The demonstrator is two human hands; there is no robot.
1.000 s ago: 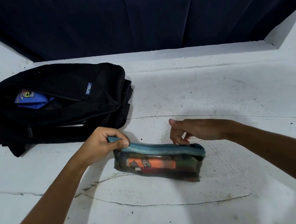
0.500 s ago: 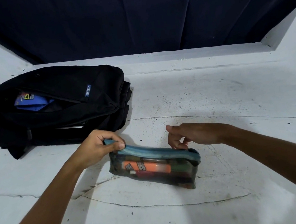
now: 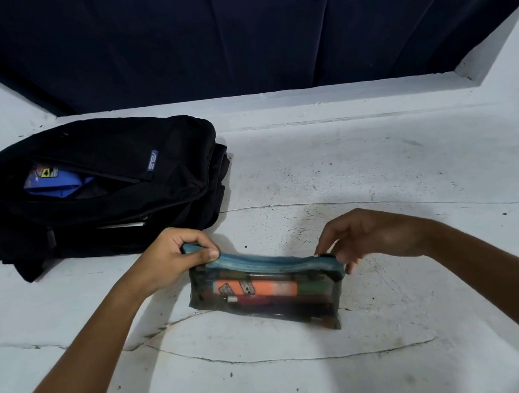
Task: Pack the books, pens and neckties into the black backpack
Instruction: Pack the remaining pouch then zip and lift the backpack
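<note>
A see-through pen pouch (image 3: 264,304) with a blue zip strip stands on the white slab, holding an orange marker and other pens. My left hand (image 3: 172,260) pinches the pouch's top left corner. At the top right end, the fingertips of my right hand (image 3: 374,235) pinch the dark zip pull. The black backpack (image 3: 102,142) lies flat at the left, just behind my left hand. Its front pocket gapes and shows a blue item (image 3: 55,182). A white book edge (image 3: 123,225) peeks from the main compartment.
The white concrete slab (image 3: 377,168) is cracked and stained, with a raised ledge (image 3: 305,95) at the back. A dark curtain (image 3: 234,32) hangs behind the ledge. White walls close in at both far corners.
My right hand has slid right along the zip strip to the pouch's right end. The left hand has kept its pinch on the left corner, and the pouch has shifted slightly.
</note>
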